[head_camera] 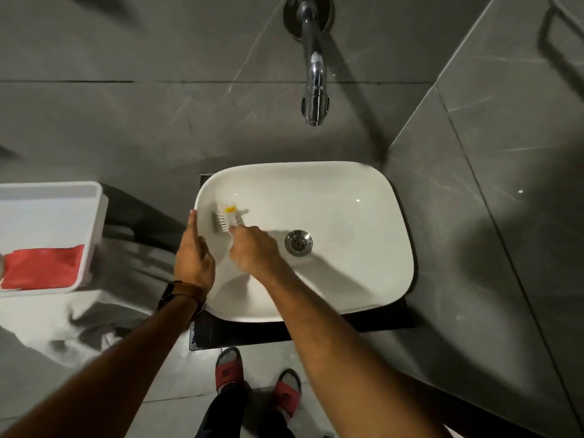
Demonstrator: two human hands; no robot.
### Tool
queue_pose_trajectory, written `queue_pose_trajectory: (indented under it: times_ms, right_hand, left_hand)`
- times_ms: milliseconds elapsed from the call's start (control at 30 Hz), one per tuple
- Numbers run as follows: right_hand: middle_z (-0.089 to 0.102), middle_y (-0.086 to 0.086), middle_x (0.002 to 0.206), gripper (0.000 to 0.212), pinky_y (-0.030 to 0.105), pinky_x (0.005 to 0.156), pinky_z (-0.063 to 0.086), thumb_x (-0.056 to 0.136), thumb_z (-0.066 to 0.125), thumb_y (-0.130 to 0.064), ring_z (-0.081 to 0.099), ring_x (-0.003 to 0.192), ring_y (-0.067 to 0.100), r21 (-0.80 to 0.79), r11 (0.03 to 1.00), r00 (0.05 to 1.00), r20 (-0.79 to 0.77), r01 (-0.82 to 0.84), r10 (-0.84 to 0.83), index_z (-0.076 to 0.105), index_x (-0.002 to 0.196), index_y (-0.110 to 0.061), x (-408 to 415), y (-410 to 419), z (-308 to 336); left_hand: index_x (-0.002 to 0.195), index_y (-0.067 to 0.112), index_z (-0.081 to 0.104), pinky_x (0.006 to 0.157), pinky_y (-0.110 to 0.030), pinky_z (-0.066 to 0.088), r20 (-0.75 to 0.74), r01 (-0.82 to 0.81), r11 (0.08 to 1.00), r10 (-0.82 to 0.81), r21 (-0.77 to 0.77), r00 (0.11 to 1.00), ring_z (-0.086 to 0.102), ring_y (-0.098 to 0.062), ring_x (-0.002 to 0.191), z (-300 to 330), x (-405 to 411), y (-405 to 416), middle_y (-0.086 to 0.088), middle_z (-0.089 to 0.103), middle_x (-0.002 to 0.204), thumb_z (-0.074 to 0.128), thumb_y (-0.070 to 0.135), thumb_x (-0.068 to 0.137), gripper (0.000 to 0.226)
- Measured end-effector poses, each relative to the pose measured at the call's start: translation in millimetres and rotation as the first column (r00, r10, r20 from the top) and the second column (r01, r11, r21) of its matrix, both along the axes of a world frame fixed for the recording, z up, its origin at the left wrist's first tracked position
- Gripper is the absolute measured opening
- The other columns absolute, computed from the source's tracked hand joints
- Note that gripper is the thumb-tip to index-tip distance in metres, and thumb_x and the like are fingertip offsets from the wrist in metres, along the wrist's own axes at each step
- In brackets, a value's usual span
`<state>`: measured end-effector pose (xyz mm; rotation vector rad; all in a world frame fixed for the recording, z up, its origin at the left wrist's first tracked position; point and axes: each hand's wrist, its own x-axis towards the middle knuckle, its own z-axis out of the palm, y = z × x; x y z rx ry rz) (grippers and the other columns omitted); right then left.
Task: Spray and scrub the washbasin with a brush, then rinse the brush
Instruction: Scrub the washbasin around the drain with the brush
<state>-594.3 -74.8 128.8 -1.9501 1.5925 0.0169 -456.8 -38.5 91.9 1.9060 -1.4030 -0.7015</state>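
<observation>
Grey tiled walls close the scene at the far side and on the right, meeting in a corner just beyond the far right edge of the washbasin. The white, rounded-rectangular washbasin sits on a dark surface whose near edge shows as a narrow strip below it. Most of the bowl, from the middle to the right rim, lies open and bare. A white tray stands well to the left, apart from the washbasin, with a red cloth lying in its near part. A chrome tap juts from the far wall, its spout hanging above the far rim with clear air beneath it.

The left hand rests on the left rim, fingers laid together and pointing far along the edge; a watch is on that wrist. The right hand is curled around the handle of the brush, which is blurred; its white bristled head lies against the bowl's left inner wall, just beside the left hand's fingertips. The drain lies at the bowl's centre, just right of the right hand. Two feet in red slippers stand on the floor near the surface.
</observation>
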Motion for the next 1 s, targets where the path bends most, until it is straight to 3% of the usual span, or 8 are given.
queue_pose_trajectory:
  times_ms: [100,267,333,433,600,767,900,1000]
  right_hand:
    - [0.073,0.016,0.095,0.028,0.038,0.067,0.055,0.093,0.046,-0.011,0.072,0.086,0.035,-0.293,0.948,0.975,-0.138,0.126,-0.173,0.070,0.108,-0.007,-56,-4,1]
    - [0.068,0.016,0.123,0.029,0.039,0.092,0.050,0.095,0.046,-0.015,0.063,0.116,0.037,-0.040,0.868,0.780,-0.420,0.496,-0.465,0.063,0.118,-0.009,-170,17,16]
    - [0.066,0.016,0.128,0.038,0.040,0.094,0.050,0.094,0.045,-0.015,0.062,0.120,0.035,0.100,0.902,0.848,-0.398,0.421,-0.351,0.058,0.129,-0.009,-150,50,19]
    - [0.069,0.014,0.122,0.035,0.037,0.089,0.052,0.090,0.048,-0.016,0.065,0.115,0.032,0.275,0.935,0.955,-0.251,0.224,-0.155,0.061,0.122,-0.011,-78,81,19]
    - [0.070,0.013,0.116,0.025,0.037,0.086,0.053,0.097,0.048,-0.012,0.066,0.112,0.033,-0.007,0.976,0.943,-0.254,0.219,-0.214,0.067,0.113,-0.011,-63,25,18]
    - [0.066,0.012,0.127,0.035,0.041,0.092,0.051,0.096,0.043,-0.015,0.064,0.116,0.033,0.092,0.930,0.833,-0.481,0.357,-0.273,0.060,0.126,-0.013,-132,44,25]
    - [0.071,0.010,0.118,0.032,0.037,0.084,0.051,0.091,0.047,-0.018,0.068,0.108,0.031,0.182,0.974,0.944,-0.320,0.138,-0.074,0.062,0.119,-0.016,-68,80,19]
    - [0.073,0.010,0.114,0.029,0.038,0.083,0.054,0.094,0.050,-0.014,0.070,0.105,0.031,-0.021,0.996,0.951,-0.297,0.083,-0.086,0.065,0.118,-0.014,-39,47,10]
  left_hand:
    - [0.157,0.027,0.016,0.103,-0.030,0.039,0.008,-0.005,1.000,0.005,0.019,1.000,0.051,-0.030,0.129,-1,0,0,-0.008,0.040,0.154,0.034,0.012,0.103,0.059]
    - [0.157,0.029,0.016,0.107,-0.033,0.039,-0.015,-0.024,0.999,0.025,0.042,1.000,0.051,-0.029,0.129,1,0,-1,-0.006,0.040,0.155,0.034,0.011,0.103,0.060]
    - [0.156,0.030,0.017,0.108,-0.035,0.040,-0.010,-0.032,0.998,0.033,0.045,0.999,0.051,-0.029,0.129,2,1,-1,-0.005,0.040,0.155,0.035,0.012,0.103,0.059]
    - [0.156,0.032,0.014,0.110,-0.041,0.041,-0.022,-0.019,0.999,0.020,0.051,1.000,0.051,-0.030,0.130,1,1,0,-0.005,0.039,0.155,0.034,0.016,0.103,0.058]
    - [0.155,0.036,0.011,0.108,-0.045,0.044,-0.030,-0.021,0.997,0.023,0.070,0.999,0.053,-0.030,0.127,-2,2,0,-0.005,0.039,0.155,0.034,0.018,0.104,0.058]
    - [0.154,0.039,0.013,0.108,-0.047,0.045,-0.064,-0.028,0.997,0.033,0.076,0.997,0.053,-0.027,0.127,0,2,-1,-0.004,0.041,0.153,0.033,0.019,0.104,0.058]
    - [0.155,0.034,0.015,0.108,-0.046,0.045,-0.042,-0.029,0.997,0.032,0.068,0.999,0.053,-0.029,0.126,3,1,0,-0.007,0.044,0.151,0.034,0.017,0.104,0.057]
    - [0.156,0.030,0.015,0.107,-0.043,0.045,-0.005,-0.010,0.998,0.010,0.054,1.000,0.053,-0.029,0.126,4,0,1,-0.008,0.044,0.150,0.033,0.016,0.104,0.057]
